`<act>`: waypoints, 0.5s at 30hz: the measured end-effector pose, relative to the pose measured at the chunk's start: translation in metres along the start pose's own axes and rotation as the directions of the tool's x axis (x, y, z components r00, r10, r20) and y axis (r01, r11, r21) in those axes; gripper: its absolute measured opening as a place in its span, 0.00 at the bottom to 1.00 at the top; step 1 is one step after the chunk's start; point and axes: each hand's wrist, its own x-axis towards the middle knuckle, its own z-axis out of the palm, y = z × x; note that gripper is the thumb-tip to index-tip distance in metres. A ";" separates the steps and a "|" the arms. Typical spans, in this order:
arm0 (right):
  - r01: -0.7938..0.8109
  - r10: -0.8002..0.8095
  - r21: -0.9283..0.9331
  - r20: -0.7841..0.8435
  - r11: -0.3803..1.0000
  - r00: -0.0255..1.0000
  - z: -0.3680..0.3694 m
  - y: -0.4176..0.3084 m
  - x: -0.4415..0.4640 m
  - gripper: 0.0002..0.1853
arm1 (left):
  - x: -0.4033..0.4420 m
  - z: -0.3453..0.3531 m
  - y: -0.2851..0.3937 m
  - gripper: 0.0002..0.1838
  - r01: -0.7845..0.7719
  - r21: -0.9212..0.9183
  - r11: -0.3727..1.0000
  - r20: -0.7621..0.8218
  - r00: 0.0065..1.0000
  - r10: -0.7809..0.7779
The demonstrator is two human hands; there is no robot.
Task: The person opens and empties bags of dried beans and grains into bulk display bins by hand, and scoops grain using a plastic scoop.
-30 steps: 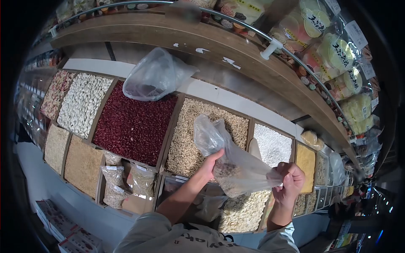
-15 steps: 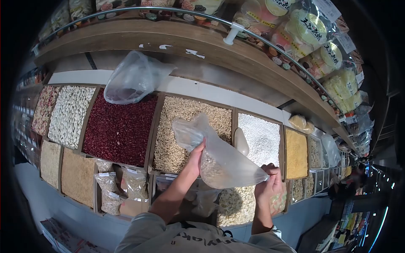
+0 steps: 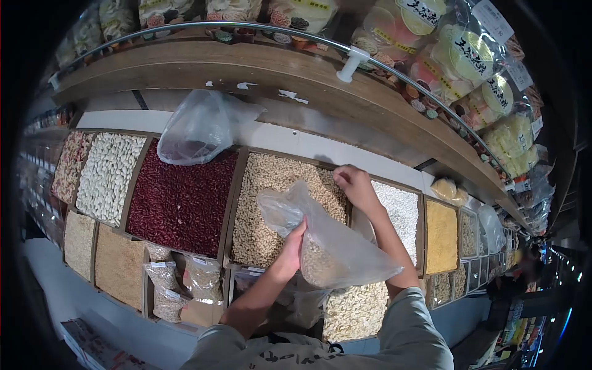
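Note:
My left hand grips a translucent plastic bag near its middle. Pale grains seem to show through the bag's lower part. Its right end hangs loose beside my right forearm. Above the bag, my right hand is closed with curled fingers near the upper right corner of a bin of beige grains. Whether anything sits in those fingers cannot be made out. A pale, rounded object between the beige and white bins is mostly covered by my right forearm.
Dark red beans fill the bin to the left, a crumpled clear bag over its back edge. White granules and yellow grain lie to the right. A wooden shelf with a metal rail overhangs the back. Filled packets sit in front.
My right hand has let go of the bag's right end and moved up and left, over the bins. The left hand still holds the bag. The whole view has shifted slightly.

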 end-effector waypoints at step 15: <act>-0.369 0.498 0.359 -0.395 0.857 0.772 0.086 -0.021 -0.250 0.13 | 0.012 -0.019 -0.020 0.22 -0.004 -0.055 0.998 -0.030 1.000 0.003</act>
